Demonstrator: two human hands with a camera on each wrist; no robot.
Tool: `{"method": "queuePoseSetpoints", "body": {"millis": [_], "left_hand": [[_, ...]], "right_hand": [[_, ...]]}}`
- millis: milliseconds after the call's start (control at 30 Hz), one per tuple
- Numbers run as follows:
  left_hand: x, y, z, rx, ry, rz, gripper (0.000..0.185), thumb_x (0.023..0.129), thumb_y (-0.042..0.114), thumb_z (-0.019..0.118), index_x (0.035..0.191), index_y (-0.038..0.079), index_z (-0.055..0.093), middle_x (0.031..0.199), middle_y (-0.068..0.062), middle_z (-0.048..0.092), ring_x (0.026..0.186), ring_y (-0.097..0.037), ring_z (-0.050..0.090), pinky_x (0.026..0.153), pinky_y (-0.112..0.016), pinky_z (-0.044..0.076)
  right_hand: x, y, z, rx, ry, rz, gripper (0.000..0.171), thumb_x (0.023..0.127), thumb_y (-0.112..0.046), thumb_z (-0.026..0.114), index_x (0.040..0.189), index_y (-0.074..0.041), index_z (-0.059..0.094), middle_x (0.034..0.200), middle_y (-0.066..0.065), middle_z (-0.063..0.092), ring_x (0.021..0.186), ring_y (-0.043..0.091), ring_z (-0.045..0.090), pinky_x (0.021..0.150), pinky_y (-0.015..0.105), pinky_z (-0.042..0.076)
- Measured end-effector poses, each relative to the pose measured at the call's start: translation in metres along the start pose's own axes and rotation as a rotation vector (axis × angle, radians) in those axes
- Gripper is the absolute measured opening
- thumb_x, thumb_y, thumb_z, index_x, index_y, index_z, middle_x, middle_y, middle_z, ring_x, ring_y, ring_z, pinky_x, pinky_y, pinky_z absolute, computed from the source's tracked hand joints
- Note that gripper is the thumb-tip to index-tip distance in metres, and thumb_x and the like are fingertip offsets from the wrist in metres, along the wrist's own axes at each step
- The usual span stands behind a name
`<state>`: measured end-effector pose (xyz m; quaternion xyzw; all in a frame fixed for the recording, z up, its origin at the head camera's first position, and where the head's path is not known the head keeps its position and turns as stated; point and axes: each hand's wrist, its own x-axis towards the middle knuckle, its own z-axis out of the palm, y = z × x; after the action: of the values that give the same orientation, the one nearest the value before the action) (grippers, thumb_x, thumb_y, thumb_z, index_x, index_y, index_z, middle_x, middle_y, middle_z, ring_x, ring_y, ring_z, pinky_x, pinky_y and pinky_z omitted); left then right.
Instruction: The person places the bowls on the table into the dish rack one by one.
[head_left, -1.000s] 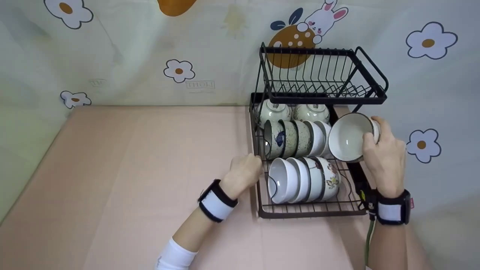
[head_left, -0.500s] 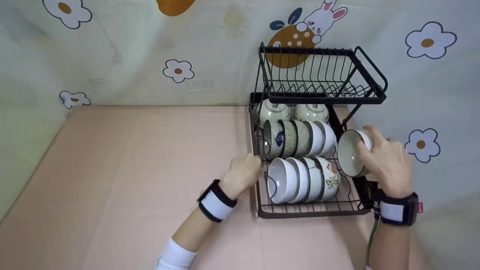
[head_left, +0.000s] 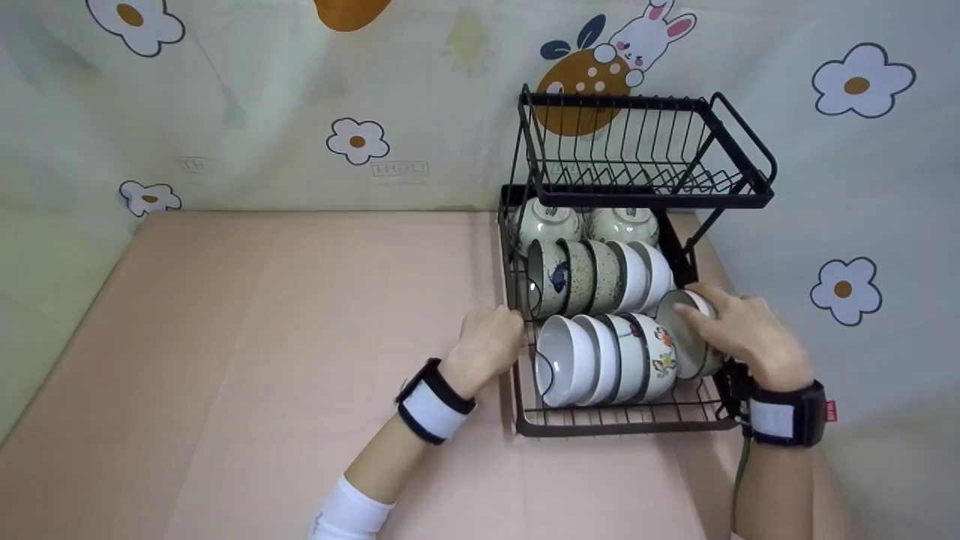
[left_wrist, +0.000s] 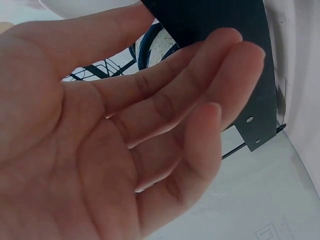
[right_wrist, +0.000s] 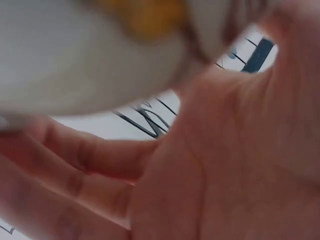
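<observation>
A white ceramic bowl point(head_left: 688, 334) is being gripped by the right hand point(head_left: 742, 334), its fingers point(head_left: 694, 315) curled over the rim, and is being stood on edge at the right end of the front row in the lower tier of the black two-tier wire dish rack point(head_left: 525, 427). It is lying just beside, apparently touching, the white flower-painted bowl point(head_left: 660, 356); it is judged to be nearly seated but not let go. The rack's left upright is being steadied by the left hand point(head_left: 487, 349); in the left wrist view its fingers point(left_wrist: 190, 100) are being held almost straight against the black bar, pressing without clasping it.

The lower tier is being filled in rows: four bowls are nested on edge in the front row before the held one, four more in the middle row behind, among them a blue fish-patterned bowl point(head_left: 547, 281), and two pale bowls point(head_left: 551, 221) are lying upside down at the back. No dishes can be seen in the upper tier point(head_left: 645, 195). The rack is standing on a pink worktop point(head_left: 300, 337).
</observation>
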<state>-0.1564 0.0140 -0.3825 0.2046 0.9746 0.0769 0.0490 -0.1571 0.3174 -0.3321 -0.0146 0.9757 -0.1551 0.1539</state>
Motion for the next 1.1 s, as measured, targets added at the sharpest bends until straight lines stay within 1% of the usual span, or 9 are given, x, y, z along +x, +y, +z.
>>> {"method": "queuePoseSetpoints", "body": {"millis": [67, 133, 200, 300, 433, 633, 767, 967, 1100], "left_hand": [[-0.001, 0.000, 0.000, -0.002, 0.009, 0.002, 0.018, 0.087, 0.021, 0.069, 0.086, 0.003, 0.069, 0.083, -0.010, 0.068, 0.071, -0.023, 0.065, 0.055, -0.033, 0.054], [-0.001, 0.000, 0.000, -0.009, 0.012, 0.004, 0.019, 0.087, 0.021, 0.069, 0.086, 0.002, 0.069, 0.082, -0.010, 0.068, 0.071, -0.024, 0.065, 0.055, -0.033, 0.054], [-0.001, 0.000, 0.000, -0.020, 0.012, 0.001, 0.019, 0.088, 0.021, 0.069, 0.087, 0.002, 0.069, 0.083, -0.010, 0.068, 0.072, -0.024, 0.065, 0.056, -0.034, 0.054], [0.000, 0.000, 0.000, -0.032, 0.003, -0.006, 0.019, 0.088, 0.021, 0.068, 0.088, 0.002, 0.068, 0.084, -0.011, 0.068, 0.073, -0.024, 0.066, 0.056, -0.034, 0.054], [0.001, 0.000, 0.000, -0.020, -0.004, -0.008, 0.019, 0.088, 0.021, 0.068, 0.087, 0.002, 0.069, 0.084, -0.010, 0.068, 0.072, -0.023, 0.066, 0.056, -0.033, 0.055], [0.000, 0.000, 0.000, -0.017, 0.004, -0.003, 0.019, 0.088, 0.021, 0.068, 0.085, 0.003, 0.069, 0.082, -0.010, 0.068, 0.072, -0.024, 0.065, 0.056, -0.033, 0.054], [0.000, 0.000, 0.000, -0.015, 0.010, 0.002, 0.019, 0.089, 0.021, 0.068, 0.085, 0.003, 0.069, 0.081, -0.010, 0.068, 0.071, -0.024, 0.065, 0.056, -0.033, 0.054], [0.001, 0.000, 0.000, 0.022, -0.007, 0.007, 0.010, 0.088, 0.011, 0.064, 0.086, 0.003, 0.069, 0.083, -0.010, 0.068, 0.071, -0.023, 0.065, 0.055, -0.033, 0.054], [0.001, 0.000, 0.000, 0.018, -0.013, 0.004, 0.010, 0.089, 0.012, 0.064, 0.087, 0.003, 0.069, 0.083, -0.010, 0.068, 0.071, -0.022, 0.064, 0.055, -0.032, 0.054]], "right_hand": [[0.001, -0.001, 0.002, 0.011, -0.044, 0.012, 0.085, 0.089, -0.071, 0.035, 0.151, -0.014, 0.025, 0.137, 0.041, 0.035, 0.109, 0.056, 0.049, 0.079, 0.068, 0.044], [0.002, -0.003, 0.004, 0.010, -0.083, 0.023, 0.085, 0.090, -0.071, 0.036, 0.152, -0.014, 0.023, 0.143, 0.039, 0.028, 0.121, 0.060, 0.036, 0.087, 0.075, 0.034], [0.002, -0.004, 0.006, 0.011, -0.114, 0.038, 0.084, 0.090, -0.069, 0.037, 0.152, -0.014, 0.022, 0.144, 0.039, 0.026, 0.123, 0.061, 0.033, 0.087, 0.075, 0.034], [0.002, -0.006, 0.007, -0.002, -0.134, 0.040, 0.080, 0.093, -0.065, 0.037, 0.152, -0.013, 0.022, 0.143, 0.040, 0.025, 0.124, 0.062, 0.030, 0.088, 0.076, 0.032], [0.004, -0.009, 0.008, -0.033, -0.141, 0.029, 0.078, 0.094, -0.065, 0.034, 0.151, -0.013, 0.024, 0.141, 0.041, 0.027, 0.123, 0.064, 0.029, 0.089, 0.077, 0.031], [0.008, -0.013, 0.013, -0.037, -0.176, 0.001, 0.080, 0.092, -0.070, 0.026, 0.151, -0.016, 0.027, 0.145, 0.036, 0.026, 0.127, 0.063, 0.024, 0.092, 0.078, 0.026], [0.010, -0.013, 0.015, -0.036, -0.199, 0.001, 0.079, 0.092, -0.071, 0.023, 0.151, -0.019, 0.028, 0.145, 0.036, 0.027, 0.127, 0.063, 0.026, 0.091, 0.078, 0.027], [0.011, -0.013, 0.015, -0.069, -0.190, -0.032, 0.076, 0.095, -0.067, 0.022, 0.150, -0.015, 0.029, 0.144, 0.033, 0.033, 0.126, 0.061, 0.030, 0.093, 0.075, 0.029], [0.011, -0.014, 0.015, -0.040, -0.197, -0.010, 0.079, 0.093, -0.070, 0.023, 0.151, -0.016, 0.027, 0.144, 0.033, 0.033, 0.126, 0.060, 0.030, 0.093, 0.075, 0.030]]}}
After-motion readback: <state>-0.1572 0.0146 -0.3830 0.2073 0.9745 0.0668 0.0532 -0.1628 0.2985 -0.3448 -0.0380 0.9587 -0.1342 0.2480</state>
